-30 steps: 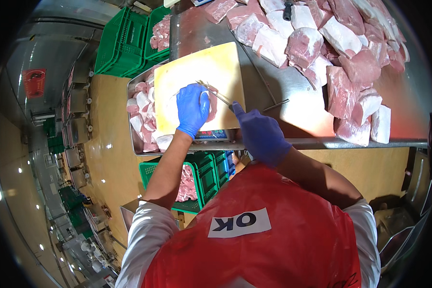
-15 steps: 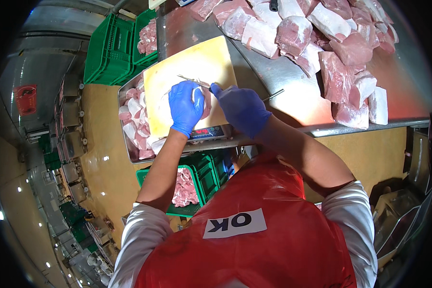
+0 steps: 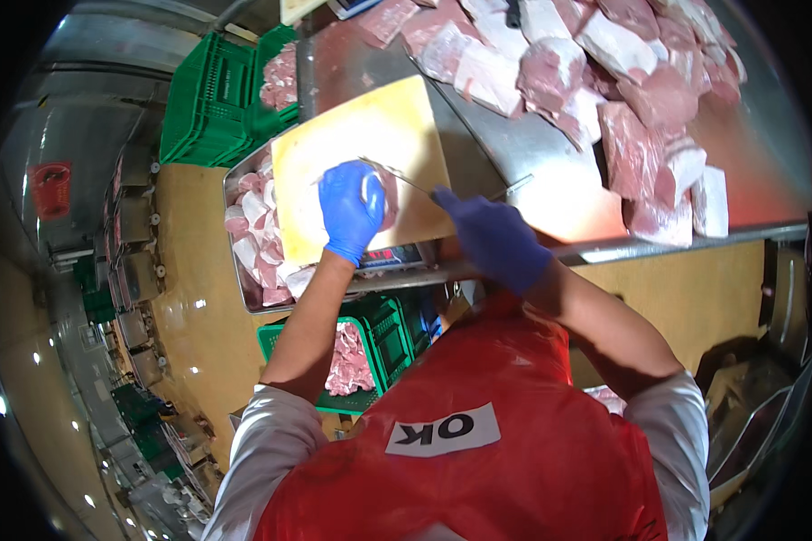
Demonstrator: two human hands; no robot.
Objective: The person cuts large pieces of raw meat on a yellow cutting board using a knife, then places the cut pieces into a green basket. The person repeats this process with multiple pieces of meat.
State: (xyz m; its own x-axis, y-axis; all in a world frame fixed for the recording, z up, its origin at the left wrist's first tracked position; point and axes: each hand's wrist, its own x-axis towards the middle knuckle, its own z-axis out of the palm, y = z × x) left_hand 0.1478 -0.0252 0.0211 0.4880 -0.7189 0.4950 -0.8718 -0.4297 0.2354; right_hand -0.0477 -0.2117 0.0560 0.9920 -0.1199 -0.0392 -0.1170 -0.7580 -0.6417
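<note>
My left hand [image 3: 349, 207], in a blue glove, presses a piece of raw pink meat [image 3: 390, 206] against the pale yellow cutting board [image 3: 410, 117]. Its fingers lie together over the meat, with the thumb on the right side, and they hide much of the piece. My right hand [image 3: 496, 236], also blue-gloved, is closed round the handle of a knife [image 3: 412, 184]. The thin blade points up and left across the board, its tip just beyond my left fingers at the meat's far edge.
Large meat blocks [image 3: 641, 135] are heaped on the steel table [image 3: 559, 194] at the right. A metal tray [image 3: 242, 287] of cut pieces sits left of the board. Green crates [image 3: 209, 99] stand far left, another crate [image 3: 390, 338] below. A scale [image 3: 392, 256] shows under the board's near edge.
My right hand has drawn back to the right and nearer to me with the knife, so more blade shows. My left hand stays on the meat, shifted slightly.
</note>
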